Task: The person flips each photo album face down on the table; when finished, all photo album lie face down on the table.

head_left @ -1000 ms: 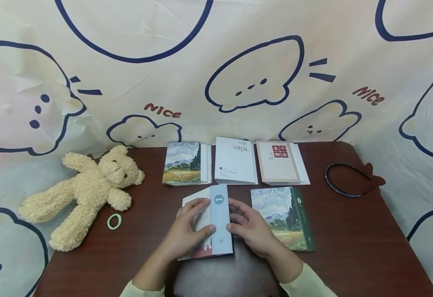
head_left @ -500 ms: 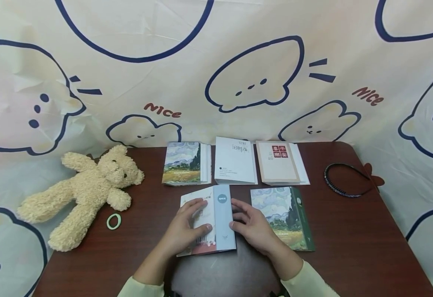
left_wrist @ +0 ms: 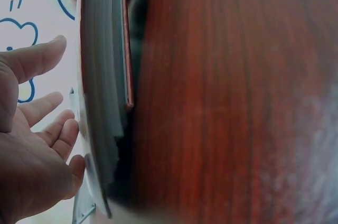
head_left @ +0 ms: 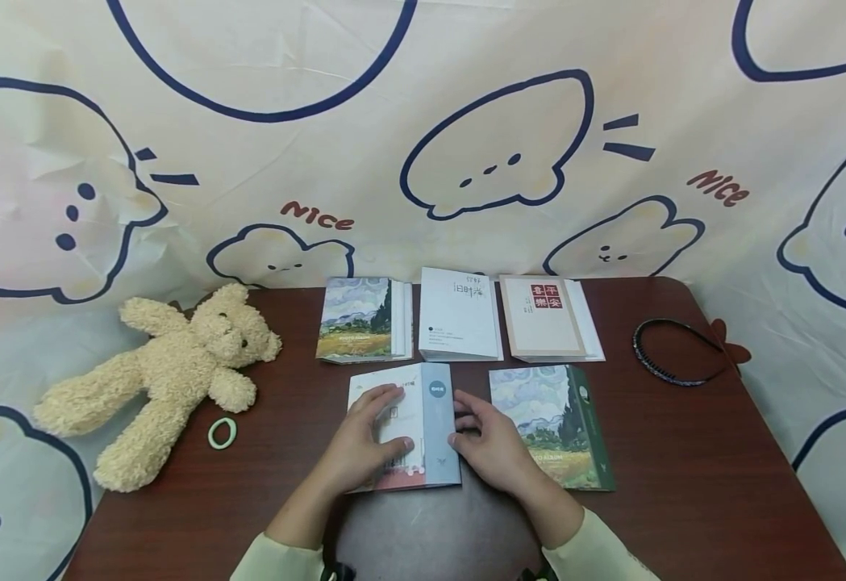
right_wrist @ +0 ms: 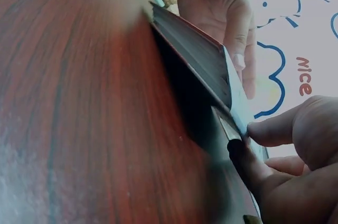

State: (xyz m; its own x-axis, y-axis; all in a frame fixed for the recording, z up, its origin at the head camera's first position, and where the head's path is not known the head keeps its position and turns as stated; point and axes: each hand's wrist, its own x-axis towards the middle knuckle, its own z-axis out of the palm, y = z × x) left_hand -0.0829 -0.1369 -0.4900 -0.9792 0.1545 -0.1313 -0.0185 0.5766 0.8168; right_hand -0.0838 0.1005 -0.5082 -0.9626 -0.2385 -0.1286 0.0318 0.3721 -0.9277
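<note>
a white album (head_left: 423,424) with a blue band, between two hands, near the middle of a dark red-brown tabletop (head_left: 691,484).
the tabletop shows wood grain and has a rounded far right corner; behind its far edge hangs a pale backdrop (head_left: 364,161) with blue cartoon outlines and red lettering. three albums (head_left: 460,315) stand in a row along this far edge, and a plush bear (head_left: 176,363) lies toward the left edge. the blue band is on the album's right side, its long axis going from near edge to far edge, with the round emblem at the far end. the left hand (head_left: 364,440) rests on the cover with loosely spread fingers; the right hand (head_left: 491,444) pinches the band side.
</note>
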